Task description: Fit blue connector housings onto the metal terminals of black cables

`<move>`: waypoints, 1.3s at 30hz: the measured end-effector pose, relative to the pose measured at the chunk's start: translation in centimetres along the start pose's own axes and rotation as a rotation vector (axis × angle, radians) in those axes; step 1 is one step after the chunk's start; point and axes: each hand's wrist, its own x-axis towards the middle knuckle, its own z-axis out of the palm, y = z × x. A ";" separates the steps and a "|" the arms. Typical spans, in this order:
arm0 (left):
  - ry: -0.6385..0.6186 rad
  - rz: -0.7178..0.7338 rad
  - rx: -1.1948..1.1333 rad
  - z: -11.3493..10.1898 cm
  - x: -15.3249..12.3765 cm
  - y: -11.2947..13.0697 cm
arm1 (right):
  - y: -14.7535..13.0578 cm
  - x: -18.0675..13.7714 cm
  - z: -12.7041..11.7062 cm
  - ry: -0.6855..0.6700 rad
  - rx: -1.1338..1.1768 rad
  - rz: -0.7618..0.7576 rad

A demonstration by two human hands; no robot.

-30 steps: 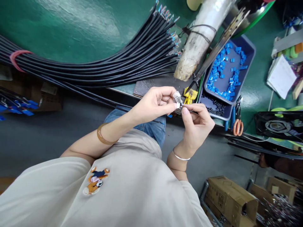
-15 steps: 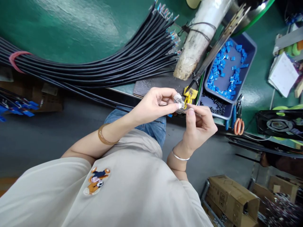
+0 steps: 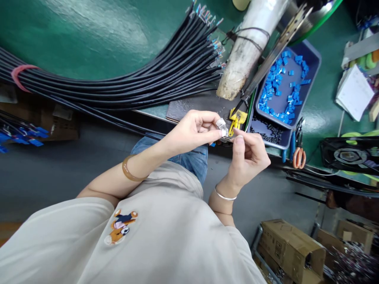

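The small clear plastic connector (image 3: 222, 126) is held above the front edge of the worktop (image 3: 89, 35), over the person's lap. The left hand (image 3: 192, 132) pinches it between thumb and fingertips, so the piece stands out from that hand toward the right. The right hand (image 3: 248, 154) is just beside it, with thumb and forefinger pressed together at the lower end of the connector; probably they pinch a thin wire there, but the view is too small to be sure. The long axis of the connector seems to run from lower right to upper left.

Just behind the hands lies a yellow tool (image 3: 237, 119), and to the right of it a blue tray (image 3: 310, 86) with small blue parts (image 3: 274, 88). A bundle of black cables (image 3: 133, 85) lies across the worktop on the left. Orange-handled scissors (image 3: 297, 156) lie near the tray. Nothing stands between the two hands.
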 end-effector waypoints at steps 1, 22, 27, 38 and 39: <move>-0.001 0.001 -0.002 0.0 0.0 0.0 | 0.0 0.0 0.0 -0.020 -0.014 -0.004; 0.003 0.107 0.039 0.4 -0.2 -0.5 | 0.5 0.3 0.0 -0.161 0.188 0.293; 0.014 0.120 0.094 0.5 -0.1 -0.6 | 0.6 0.4 -0.2 -0.171 0.148 0.306; 0.000 0.142 0.227 0.6 -0.3 -1.0 | 0.7 0.4 -1.0 -0.192 0.107 0.241; -0.001 0.140 0.234 0.6 -0.3 -1.0 | 0.7 0.4 -1.0 -0.195 0.105 0.236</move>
